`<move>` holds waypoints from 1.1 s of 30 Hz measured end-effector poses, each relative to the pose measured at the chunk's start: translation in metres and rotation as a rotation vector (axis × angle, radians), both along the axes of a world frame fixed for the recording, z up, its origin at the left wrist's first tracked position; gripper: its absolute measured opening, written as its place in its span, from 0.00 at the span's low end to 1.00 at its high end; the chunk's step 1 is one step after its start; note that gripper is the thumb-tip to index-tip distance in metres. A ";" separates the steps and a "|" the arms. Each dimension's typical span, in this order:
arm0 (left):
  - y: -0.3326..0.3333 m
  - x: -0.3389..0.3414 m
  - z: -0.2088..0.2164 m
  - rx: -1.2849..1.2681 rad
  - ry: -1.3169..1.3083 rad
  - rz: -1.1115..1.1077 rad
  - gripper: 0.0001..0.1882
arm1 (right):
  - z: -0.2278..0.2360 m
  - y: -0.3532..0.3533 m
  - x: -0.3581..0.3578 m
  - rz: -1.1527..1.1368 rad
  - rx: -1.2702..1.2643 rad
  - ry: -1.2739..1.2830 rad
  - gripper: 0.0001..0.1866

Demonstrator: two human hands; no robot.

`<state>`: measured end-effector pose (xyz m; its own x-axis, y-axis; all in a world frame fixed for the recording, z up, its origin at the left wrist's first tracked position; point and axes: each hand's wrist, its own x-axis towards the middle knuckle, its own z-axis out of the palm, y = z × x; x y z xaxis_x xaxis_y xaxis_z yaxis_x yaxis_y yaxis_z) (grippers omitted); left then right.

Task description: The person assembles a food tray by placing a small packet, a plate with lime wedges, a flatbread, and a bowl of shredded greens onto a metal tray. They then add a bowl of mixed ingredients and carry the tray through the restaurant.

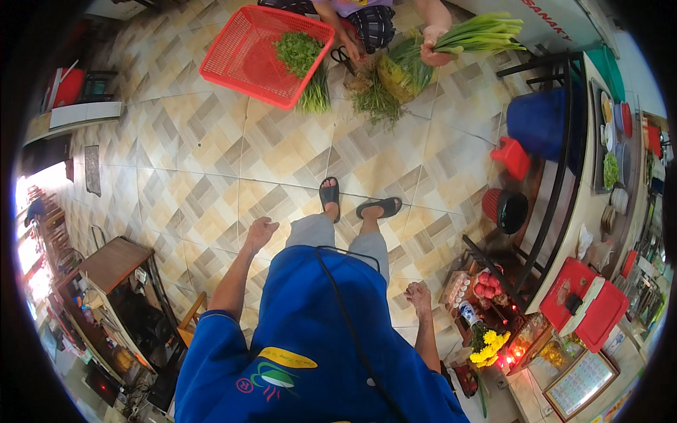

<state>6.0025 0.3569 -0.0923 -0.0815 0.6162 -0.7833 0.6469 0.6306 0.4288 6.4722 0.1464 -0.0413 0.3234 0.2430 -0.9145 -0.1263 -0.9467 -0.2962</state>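
Plastic basket (floor tiles glossy)

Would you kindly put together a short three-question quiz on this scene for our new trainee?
1. True or false: the camera wearer's right hand is gripping the yellow flowers.
2. What lies in the red basket? A: black sandals; B: leafy greens; C: a blue bucket.
3. Fill in: in the picture, the long green stalks in the co-worker's hand are to the ____ of the basket.

Key: 1. False, it looks empty. 2. B. 3. right.
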 end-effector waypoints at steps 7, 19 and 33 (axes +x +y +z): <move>-0.001 0.002 -0.006 -0.020 0.039 -0.028 0.29 | -0.009 -0.007 0.003 -0.057 0.048 0.044 0.10; 0.031 0.052 0.011 -0.001 -0.007 -0.062 0.30 | 0.002 -0.029 0.019 -0.135 0.148 0.010 0.10; 0.039 0.175 0.008 0.037 0.032 -0.238 0.31 | 0.018 -0.059 0.096 -0.236 0.079 0.008 0.11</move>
